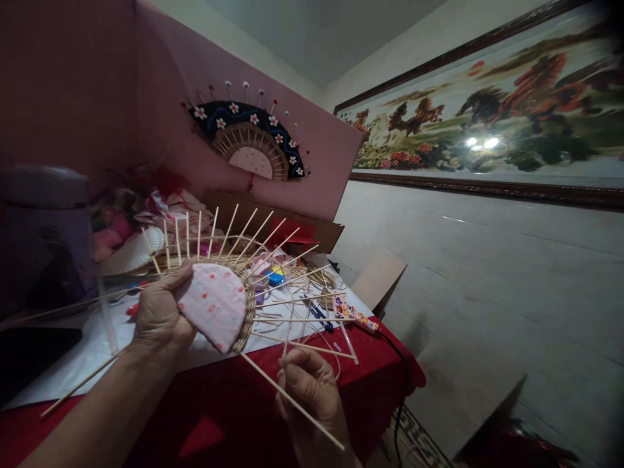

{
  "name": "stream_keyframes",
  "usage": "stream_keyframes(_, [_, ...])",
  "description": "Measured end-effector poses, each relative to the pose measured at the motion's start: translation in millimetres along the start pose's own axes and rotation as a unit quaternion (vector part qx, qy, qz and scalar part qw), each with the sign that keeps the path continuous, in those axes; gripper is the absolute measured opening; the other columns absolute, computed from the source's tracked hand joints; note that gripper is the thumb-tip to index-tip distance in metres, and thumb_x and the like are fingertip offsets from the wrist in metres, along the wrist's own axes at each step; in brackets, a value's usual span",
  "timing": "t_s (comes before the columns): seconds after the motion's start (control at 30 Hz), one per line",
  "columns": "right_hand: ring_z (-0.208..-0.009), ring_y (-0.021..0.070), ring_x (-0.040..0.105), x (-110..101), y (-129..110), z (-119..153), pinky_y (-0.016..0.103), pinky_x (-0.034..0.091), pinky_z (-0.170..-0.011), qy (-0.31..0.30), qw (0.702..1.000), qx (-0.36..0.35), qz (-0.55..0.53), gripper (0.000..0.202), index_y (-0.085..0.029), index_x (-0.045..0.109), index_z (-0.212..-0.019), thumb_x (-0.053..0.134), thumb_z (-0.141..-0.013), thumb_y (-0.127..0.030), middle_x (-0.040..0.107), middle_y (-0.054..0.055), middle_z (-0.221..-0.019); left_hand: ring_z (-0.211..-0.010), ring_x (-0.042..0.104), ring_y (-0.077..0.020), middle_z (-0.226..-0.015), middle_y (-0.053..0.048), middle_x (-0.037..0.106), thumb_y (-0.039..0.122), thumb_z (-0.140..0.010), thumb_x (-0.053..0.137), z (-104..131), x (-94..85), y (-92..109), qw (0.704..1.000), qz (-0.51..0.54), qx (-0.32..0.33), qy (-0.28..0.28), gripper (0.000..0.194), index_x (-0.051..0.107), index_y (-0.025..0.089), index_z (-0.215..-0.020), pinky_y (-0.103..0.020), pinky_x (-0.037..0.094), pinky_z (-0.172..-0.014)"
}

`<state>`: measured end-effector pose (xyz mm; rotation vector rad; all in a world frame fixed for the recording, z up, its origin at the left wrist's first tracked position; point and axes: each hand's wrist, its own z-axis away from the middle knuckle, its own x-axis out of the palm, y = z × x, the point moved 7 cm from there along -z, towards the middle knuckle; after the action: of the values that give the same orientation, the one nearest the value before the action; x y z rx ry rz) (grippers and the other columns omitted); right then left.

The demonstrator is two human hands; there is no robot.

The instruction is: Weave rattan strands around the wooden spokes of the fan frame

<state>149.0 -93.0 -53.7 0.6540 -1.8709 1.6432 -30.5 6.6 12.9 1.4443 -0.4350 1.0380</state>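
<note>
A half-round fan [217, 302], padded in pink floral cloth, is gripped at its left edge by my left hand [163, 318], thumb on the front. Woven cord [247, 318] wraps its curved rim, and several thin wooden sticks [277, 242] spread outward from it. Below the lowest sticks, my right hand [309, 390] is closed in a pinch on a thin length of twine [288, 335] that runs up among the sticks. One long stick [292, 400] passes across in front of the right hand's fingers.
Loose twine, a blue utility knife [319, 313] and a flower-patterned glue gun [355, 315] lie on white paper over a red tablecloth [385, 370]. Behind, a dark decorated fan [253, 130] hangs on a pink board. A purple container [49, 234] stands left, near a white shell [134, 250].
</note>
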Motion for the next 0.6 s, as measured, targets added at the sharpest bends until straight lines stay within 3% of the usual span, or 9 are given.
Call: stream_keyframes(0.6, [-0.034,0.0006,0.036,2.9,6.6,-0.8,0.013,0.026,-0.034,0.004,1.000,0.022,0.001,0.019,-0.018,0.068,-0.067,0.081,-0.054,-0.021,0.051,-0.006,-0.048,-0.058,0.061,-0.0135,-0.063,-0.003,0.066,0.006,-0.072,0.053,-3.0,1.6,-1.5,1.000,-0.002,0.000,-0.026,0.012,0.063,0.010,-0.069,-0.025,0.052,-0.056])
